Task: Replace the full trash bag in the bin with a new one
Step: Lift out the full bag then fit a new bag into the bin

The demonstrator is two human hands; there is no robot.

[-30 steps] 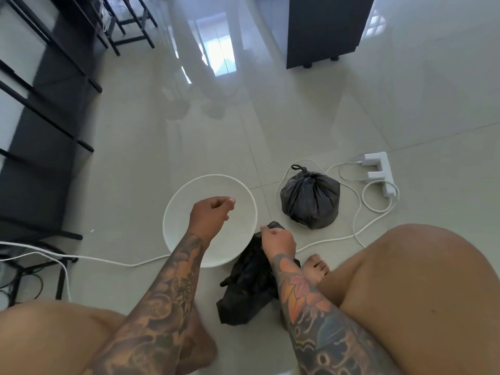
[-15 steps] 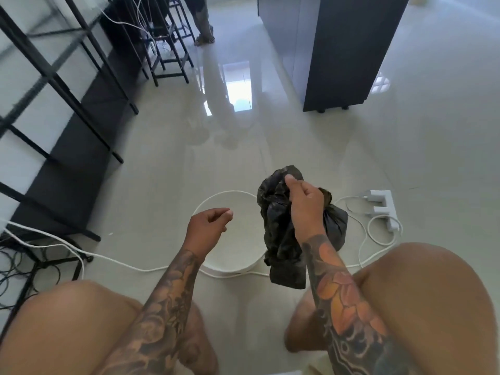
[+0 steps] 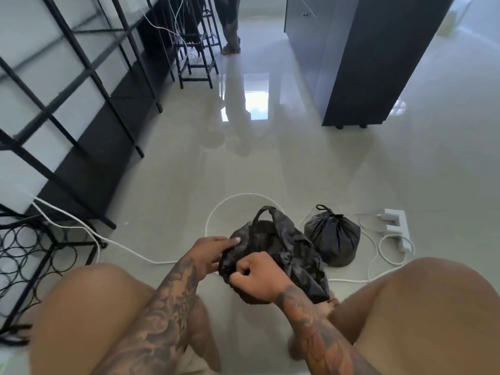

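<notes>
A crumpled new black trash bag (image 3: 286,247) is held over the white round bin (image 3: 216,212), hiding most of the bin's opening. One handle loop stands up at the bag's top. My left hand (image 3: 213,250) holds the bag's left edge with fingers stretched along it. My right hand (image 3: 254,274) grips the bag's near edge with curled fingers. The full black bag (image 3: 332,239), tied at its top, sits on the floor to the right of the bin.
A white power strip (image 3: 395,226) with looping white cables lies right of the full bag. Black metal shelving (image 3: 81,104) runs along the left. A dark cabinet (image 3: 365,63) stands at back right. A person's legs (image 3: 230,25) stand far back. My knees frame the bottom.
My right hand lifted the new bag from the floor and brought it over the bin. My left hand moved in and took hold of the bag. The camera tilted up.
</notes>
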